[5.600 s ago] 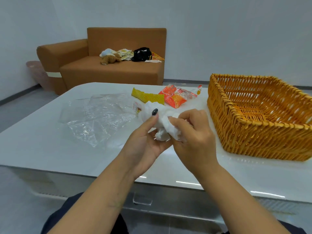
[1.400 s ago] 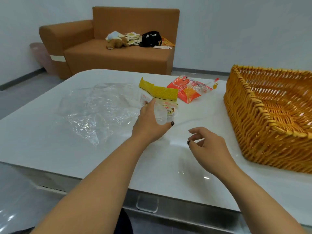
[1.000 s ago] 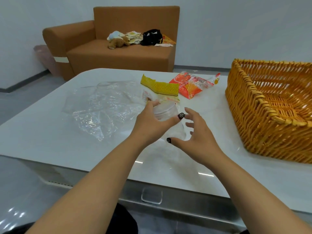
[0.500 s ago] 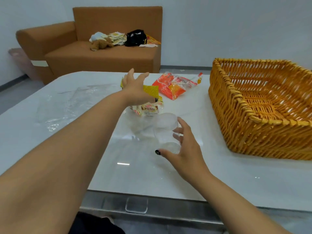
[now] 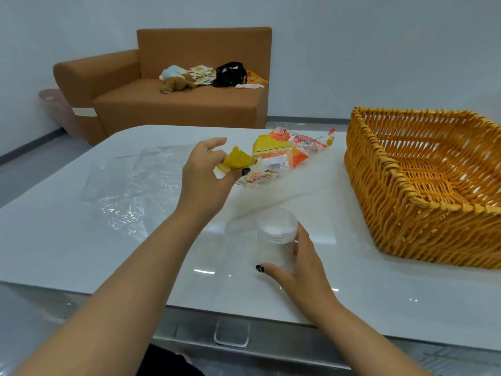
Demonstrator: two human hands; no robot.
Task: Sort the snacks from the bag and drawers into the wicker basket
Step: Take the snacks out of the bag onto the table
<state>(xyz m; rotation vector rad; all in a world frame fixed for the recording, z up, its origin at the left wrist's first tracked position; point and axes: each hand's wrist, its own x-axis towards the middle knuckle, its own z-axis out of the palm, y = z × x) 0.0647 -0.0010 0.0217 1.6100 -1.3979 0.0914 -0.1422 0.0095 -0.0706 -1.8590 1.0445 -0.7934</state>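
A white table (image 5: 81, 240) is seen from above, with a brown sofa (image 5: 189, 104) behind it. At the table's right stands the wicker basket (image 5: 393, 185); nothing is seen on the part of its woven floor in view. A crumpled clear plastic bag (image 5: 135, 191) is spread flat at the left. A yellow-topped snack packet (image 5: 260, 164) is pinched at its yellow end by the left hand (image 5: 206, 175) and, half a second on from being merely reached over, is now lifted off the table, its long axis running left to right toward the basket. An orange snack packet (image 5: 303, 150) lies just behind it. A clear lidded jar (image 5: 276, 240) stands upright, steadied by the loosely curved fingers of the right hand (image 5: 298, 270).
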